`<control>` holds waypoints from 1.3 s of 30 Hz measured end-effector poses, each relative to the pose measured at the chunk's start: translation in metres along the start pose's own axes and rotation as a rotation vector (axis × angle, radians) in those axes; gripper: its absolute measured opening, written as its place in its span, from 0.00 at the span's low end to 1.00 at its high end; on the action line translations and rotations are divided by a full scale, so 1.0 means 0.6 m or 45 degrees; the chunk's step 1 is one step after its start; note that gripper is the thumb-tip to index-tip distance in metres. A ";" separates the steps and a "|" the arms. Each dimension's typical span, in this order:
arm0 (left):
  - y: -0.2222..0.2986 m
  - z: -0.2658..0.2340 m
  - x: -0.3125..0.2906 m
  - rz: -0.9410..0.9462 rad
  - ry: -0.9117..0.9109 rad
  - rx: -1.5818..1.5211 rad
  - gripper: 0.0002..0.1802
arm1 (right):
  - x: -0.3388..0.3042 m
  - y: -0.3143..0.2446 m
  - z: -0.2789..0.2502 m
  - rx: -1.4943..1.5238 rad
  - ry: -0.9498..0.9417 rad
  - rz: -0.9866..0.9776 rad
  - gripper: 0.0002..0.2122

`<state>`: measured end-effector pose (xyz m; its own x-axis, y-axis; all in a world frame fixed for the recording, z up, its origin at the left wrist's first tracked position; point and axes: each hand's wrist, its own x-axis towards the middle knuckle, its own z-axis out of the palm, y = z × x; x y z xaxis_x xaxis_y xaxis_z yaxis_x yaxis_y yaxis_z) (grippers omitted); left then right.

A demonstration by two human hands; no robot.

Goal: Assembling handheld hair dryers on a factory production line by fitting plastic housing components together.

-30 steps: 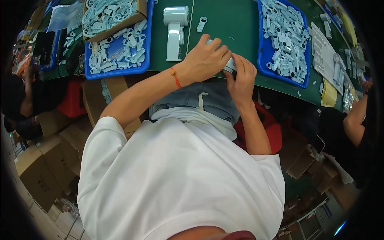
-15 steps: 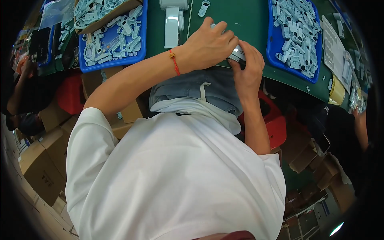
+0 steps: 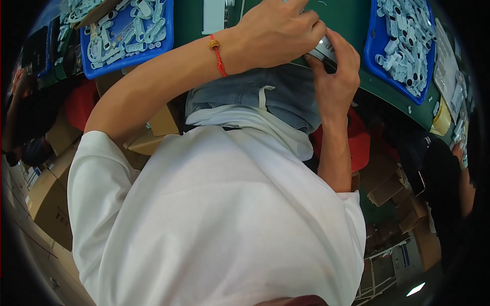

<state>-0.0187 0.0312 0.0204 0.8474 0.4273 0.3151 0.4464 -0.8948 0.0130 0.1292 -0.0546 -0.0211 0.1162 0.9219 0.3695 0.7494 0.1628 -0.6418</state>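
A small silver casing [image 3: 324, 49] with dark edging and some printing sits between my two hands at the near edge of the green table [image 3: 301, 60]. My right hand [image 3: 338, 76] grips its right end, thumb on the near side and fingers around the far side. From the left, my left hand [image 3: 279, 35] reaches across it with curled fingers closed on its other end. Those fingers hide most of the casing, so its exact kind cannot be told. A red cord bracelet [image 3: 218, 55] circles my left wrist.
A blue tray [image 3: 125, 61] of pale plastic parts stands left, another blue tray [image 3: 371, 46] of similar parts right. A white device [image 3: 214, 18] lies beyond my left forearm. Cardboard boxes [image 3: 53, 199] and a red stool [image 3: 359, 148] are below; a co-worker's arm [image 3: 465, 188] shows far right.
The view has shifted nearer and downward, so the trays and white device sit higher in the picture. Both hands stay on the casing, with their grip much the same.
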 end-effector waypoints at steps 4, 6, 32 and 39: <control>-0.008 -0.021 0.003 0.132 0.016 0.044 0.10 | 0.014 -0.010 -0.032 -0.173 -0.306 -0.050 0.26; -0.012 -0.031 0.006 0.116 0.069 -0.012 0.09 | 0.018 -0.016 -0.051 -0.210 -0.480 -0.093 0.28; 0.037 -0.046 -0.045 -1.002 0.343 -1.394 0.14 | -0.018 -0.079 -0.014 0.692 -0.128 0.403 0.32; 0.027 -0.029 -0.028 -0.848 0.292 -1.699 0.26 | 0.027 -0.058 -0.025 1.555 -0.367 0.613 0.29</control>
<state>-0.0309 0.0075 0.0321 0.4829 0.8748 0.0396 0.0318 -0.0627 0.9975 0.1146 -0.0508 0.0172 -0.0517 0.9917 -0.1176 -0.4016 -0.1285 -0.9068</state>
